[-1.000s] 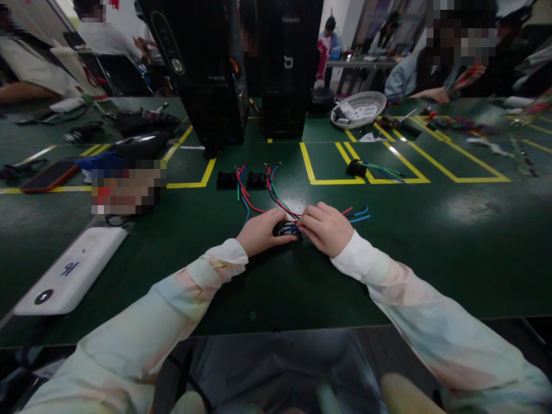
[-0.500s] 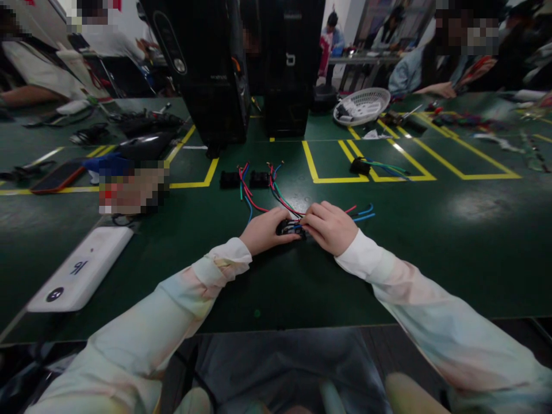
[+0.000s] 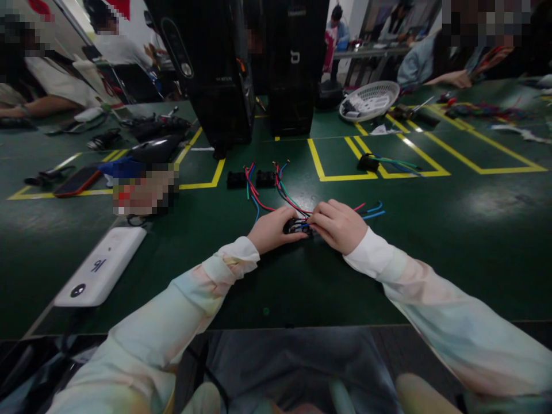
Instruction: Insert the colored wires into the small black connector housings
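Note:
My left hand (image 3: 272,231) is closed around the left side of a small black connector block (image 3: 295,227), thumb along its near edge. Thin wires cross the block's top. At its right end my right hand (image 3: 340,225) pinches with thumb and forefinger on a wire; the fingertips hide its exact end. Red and blue loose wires (image 3: 373,214) stick out to the right, beyond the right hand. Behind my hands lie two similar black blocks, the left one (image 3: 236,180) and the right one (image 3: 265,179), with red, green and blue wires trailing towards me.
Two tall black machines (image 3: 291,109) stand at the back. Farther right lie another wired black block (image 3: 368,162) and a white basket (image 3: 390,91). A white power bank-like case (image 3: 101,267) and a dark phone-like slab (image 3: 76,179) are on the left. Other people sit across the green table (image 3: 431,259).
The whole view has shifted slightly, so things appear farther right. Both hands keep the same grip at the black block, with hardly any finger movement visible.

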Action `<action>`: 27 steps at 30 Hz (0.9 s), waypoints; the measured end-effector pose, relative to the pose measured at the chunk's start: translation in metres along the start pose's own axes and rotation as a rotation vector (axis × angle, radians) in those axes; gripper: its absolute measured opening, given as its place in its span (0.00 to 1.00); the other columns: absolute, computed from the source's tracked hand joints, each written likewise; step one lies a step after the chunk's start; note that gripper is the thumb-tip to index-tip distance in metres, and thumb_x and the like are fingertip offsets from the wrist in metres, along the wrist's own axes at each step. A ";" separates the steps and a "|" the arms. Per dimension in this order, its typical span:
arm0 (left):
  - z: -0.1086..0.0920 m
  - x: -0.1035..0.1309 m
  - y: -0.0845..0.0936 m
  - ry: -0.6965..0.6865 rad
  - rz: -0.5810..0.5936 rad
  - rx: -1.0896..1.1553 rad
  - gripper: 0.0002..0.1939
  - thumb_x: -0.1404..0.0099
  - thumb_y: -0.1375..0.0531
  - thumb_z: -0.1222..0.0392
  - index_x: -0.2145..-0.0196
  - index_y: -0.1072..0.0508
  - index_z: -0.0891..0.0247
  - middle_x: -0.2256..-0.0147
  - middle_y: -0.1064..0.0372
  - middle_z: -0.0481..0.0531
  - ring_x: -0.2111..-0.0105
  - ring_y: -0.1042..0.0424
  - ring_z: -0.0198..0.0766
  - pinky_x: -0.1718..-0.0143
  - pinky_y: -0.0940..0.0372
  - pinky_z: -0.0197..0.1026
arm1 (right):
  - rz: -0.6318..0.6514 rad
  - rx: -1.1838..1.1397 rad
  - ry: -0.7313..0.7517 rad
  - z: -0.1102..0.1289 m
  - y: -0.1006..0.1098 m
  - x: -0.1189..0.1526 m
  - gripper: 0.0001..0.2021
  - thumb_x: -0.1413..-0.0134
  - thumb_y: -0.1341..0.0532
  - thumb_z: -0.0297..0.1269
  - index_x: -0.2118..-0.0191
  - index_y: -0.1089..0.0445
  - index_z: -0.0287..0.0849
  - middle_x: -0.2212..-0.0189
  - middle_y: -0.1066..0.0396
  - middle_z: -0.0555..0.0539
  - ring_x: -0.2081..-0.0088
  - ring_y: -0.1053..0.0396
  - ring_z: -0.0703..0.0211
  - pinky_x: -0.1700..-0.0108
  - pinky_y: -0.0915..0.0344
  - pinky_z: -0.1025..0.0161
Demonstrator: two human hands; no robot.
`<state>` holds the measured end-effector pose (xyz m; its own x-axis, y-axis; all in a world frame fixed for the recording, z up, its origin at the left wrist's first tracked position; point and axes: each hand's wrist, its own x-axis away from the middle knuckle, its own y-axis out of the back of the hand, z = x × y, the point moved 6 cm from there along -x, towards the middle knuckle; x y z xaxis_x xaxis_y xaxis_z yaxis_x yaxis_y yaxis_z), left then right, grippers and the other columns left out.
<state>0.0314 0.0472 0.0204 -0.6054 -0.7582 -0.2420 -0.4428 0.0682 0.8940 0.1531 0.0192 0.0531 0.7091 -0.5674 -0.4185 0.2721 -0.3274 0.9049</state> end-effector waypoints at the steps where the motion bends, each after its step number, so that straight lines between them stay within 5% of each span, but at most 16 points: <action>1: 0.000 0.000 0.000 0.000 -0.002 -0.001 0.20 0.43 0.44 0.43 0.64 0.37 0.62 0.65 0.37 0.49 0.66 0.35 0.38 0.69 0.41 0.37 | -0.002 0.001 0.004 0.000 0.000 0.000 0.12 0.41 0.52 0.34 0.65 0.32 0.39 0.68 0.37 0.43 0.67 0.46 0.57 0.65 0.48 0.61; 27: -0.001 0.000 0.001 0.014 0.011 0.022 0.18 0.44 0.43 0.44 0.63 0.37 0.61 0.65 0.36 0.49 0.66 0.34 0.39 0.68 0.41 0.37 | 0.016 0.027 -0.016 0.001 0.000 -0.001 0.13 0.40 0.52 0.35 0.65 0.32 0.39 0.68 0.36 0.43 0.66 0.46 0.57 0.65 0.49 0.61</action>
<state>0.0317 0.0471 0.0214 -0.6012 -0.7661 -0.2270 -0.4509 0.0907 0.8879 0.1522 0.0191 0.0536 0.7026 -0.5849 -0.4053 0.2430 -0.3382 0.9092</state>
